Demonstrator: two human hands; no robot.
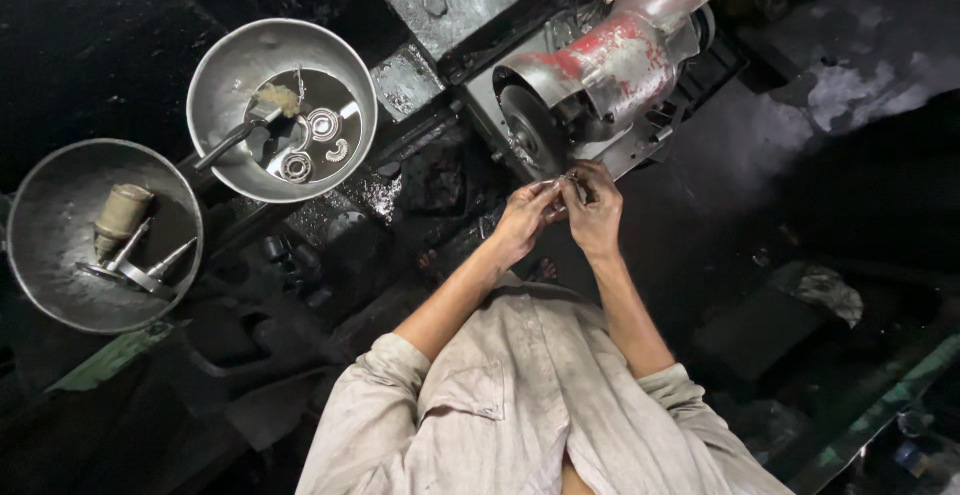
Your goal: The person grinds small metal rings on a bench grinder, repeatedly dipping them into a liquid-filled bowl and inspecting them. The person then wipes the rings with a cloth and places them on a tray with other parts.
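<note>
Pinching a small metal part (572, 177) (both hands) beside grinder (600, 75).

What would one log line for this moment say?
left hand: pinching small part | right hand: on same small part | at: bench grinder wheel | nearby: bowl with bearings

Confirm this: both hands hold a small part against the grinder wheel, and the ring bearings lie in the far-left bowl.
Wrong bowl. In the head view the ring bearings lie in the bowl nearer the grinder, not the far-left bowl. Left hand and right hand do hold a small part by the wheel.
</note>
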